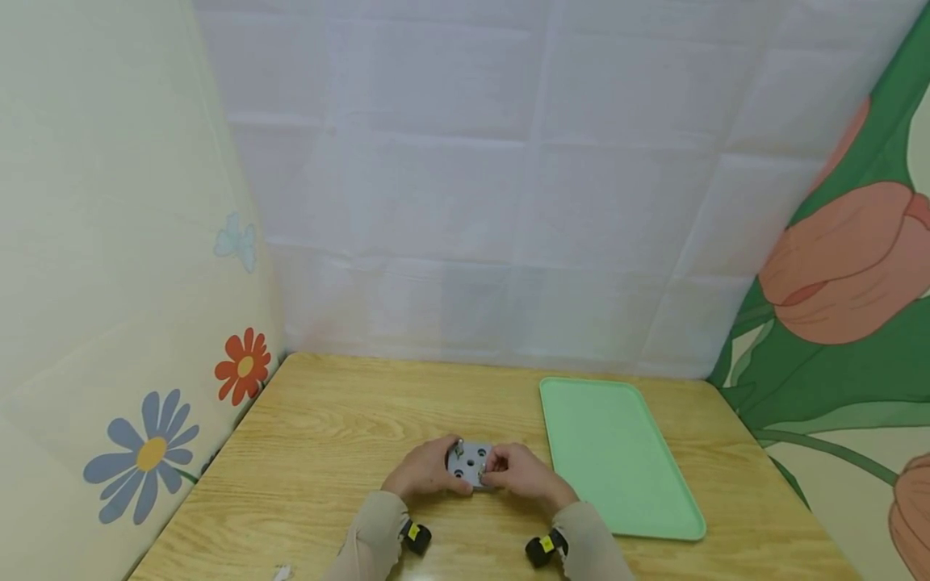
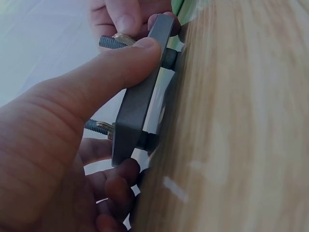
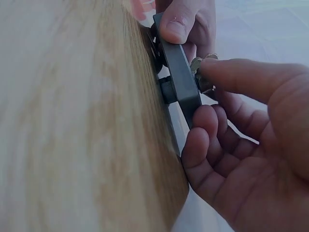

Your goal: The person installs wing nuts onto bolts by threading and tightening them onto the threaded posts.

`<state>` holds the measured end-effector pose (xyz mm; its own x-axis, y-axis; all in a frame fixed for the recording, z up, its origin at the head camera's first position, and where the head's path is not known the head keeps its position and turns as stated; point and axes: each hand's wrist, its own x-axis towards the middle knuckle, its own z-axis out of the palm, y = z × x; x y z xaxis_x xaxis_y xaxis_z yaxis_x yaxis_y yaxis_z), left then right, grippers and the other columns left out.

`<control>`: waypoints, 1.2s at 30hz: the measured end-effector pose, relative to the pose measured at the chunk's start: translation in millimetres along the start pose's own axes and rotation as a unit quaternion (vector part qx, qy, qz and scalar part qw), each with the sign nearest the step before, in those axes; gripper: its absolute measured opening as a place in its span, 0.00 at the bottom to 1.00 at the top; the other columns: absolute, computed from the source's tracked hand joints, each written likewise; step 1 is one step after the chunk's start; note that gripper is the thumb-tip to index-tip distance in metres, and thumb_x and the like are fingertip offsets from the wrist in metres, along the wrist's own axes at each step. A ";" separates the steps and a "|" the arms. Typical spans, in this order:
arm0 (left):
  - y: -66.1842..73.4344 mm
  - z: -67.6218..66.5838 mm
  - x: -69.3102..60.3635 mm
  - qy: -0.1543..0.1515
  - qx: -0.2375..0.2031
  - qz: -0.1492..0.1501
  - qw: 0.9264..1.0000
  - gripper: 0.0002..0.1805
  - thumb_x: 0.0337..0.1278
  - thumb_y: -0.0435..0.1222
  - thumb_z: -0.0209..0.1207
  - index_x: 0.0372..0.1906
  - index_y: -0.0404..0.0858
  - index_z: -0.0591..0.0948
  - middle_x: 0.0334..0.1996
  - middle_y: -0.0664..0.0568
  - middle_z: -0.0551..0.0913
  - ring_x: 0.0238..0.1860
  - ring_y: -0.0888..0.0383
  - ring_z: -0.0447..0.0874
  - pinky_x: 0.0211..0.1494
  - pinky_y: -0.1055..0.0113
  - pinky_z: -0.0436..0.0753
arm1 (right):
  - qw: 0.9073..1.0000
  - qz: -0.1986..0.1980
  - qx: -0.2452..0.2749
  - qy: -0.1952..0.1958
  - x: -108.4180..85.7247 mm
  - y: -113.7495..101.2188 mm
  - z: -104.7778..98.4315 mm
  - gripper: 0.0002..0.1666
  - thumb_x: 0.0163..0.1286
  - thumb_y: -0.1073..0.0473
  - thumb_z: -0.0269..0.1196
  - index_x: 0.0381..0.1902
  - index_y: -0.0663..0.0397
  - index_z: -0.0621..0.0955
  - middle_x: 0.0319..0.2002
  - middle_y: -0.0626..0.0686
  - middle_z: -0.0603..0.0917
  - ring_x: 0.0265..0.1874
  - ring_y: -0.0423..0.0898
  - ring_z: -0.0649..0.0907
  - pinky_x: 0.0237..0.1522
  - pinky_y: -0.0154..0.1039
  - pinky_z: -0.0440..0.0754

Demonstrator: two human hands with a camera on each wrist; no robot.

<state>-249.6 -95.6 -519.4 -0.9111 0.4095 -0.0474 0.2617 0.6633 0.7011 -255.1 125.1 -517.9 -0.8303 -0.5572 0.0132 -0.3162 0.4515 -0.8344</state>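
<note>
A grey metal plate (image 1: 471, 463) with several holes is held just above the wooden table, flat face up. My left hand (image 1: 425, 470) grips it from the left, thumb on the near edge and fingers around the far side. Two bolts run up through the plate; one bolt head (image 2: 150, 141) shows beneath it in the left wrist view. A brass-coloured wing nut (image 2: 111, 129) sits on the threads of the far-left bolt. At the near-right corner my right hand (image 1: 529, 474) pinches the other wing nut (image 3: 195, 65) between thumb and finger, partly hiding it.
A light green tray (image 1: 617, 460) lies on the table (image 1: 349, 428) just right of my right hand. Near the table's front edge, at left, is a small whitish scrap (image 1: 282, 573). Cloth-covered walls stand behind and at both sides.
</note>
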 end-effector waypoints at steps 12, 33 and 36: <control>-2.6 1.5 1.3 -0.001 0.005 0.007 1.000 0.46 0.34 0.54 0.74 0.62 0.39 0.71 0.45 0.54 0.78 0.39 0.59 0.74 0.43 0.60 0.73 | 1.000 0.005 -0.012 0.013 0.7 0.0 0.6 0.11 0.60 0.57 0.68 0.32 0.53 0.75 0.25 0.47 0.76 0.22 0.41 0.74 0.21 0.33 0.73; -2.6 0.9 2.2 0.002 0.013 0.009 1.000 0.46 0.34 0.54 0.74 0.61 0.38 0.71 0.44 0.55 0.78 0.38 0.60 0.73 0.42 0.61 0.73 | 1.000 0.003 -0.009 -0.001 0.3 -1.8 -1.6 0.09 0.60 0.60 0.67 0.31 0.55 0.76 0.26 0.47 0.76 0.25 0.42 0.74 0.25 0.33 0.72; -2.7 0.8 2.2 0.001 0.017 0.010 1.000 0.46 0.35 0.54 0.73 0.62 0.38 0.71 0.46 0.54 0.78 0.39 0.60 0.73 0.43 0.60 0.73 | 1.000 0.003 -0.007 0.002 0.8 -0.6 -1.8 0.12 0.60 0.58 0.68 0.35 0.54 0.75 0.27 0.47 0.76 0.25 0.41 0.74 0.24 0.33 0.72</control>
<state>-252.1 -95.9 -522.0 -0.9061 0.4219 -0.0328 0.2900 0.6756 0.6778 -256.4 125.6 -516.4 -0.8336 -0.5523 0.0099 -0.3173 0.4641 -0.8270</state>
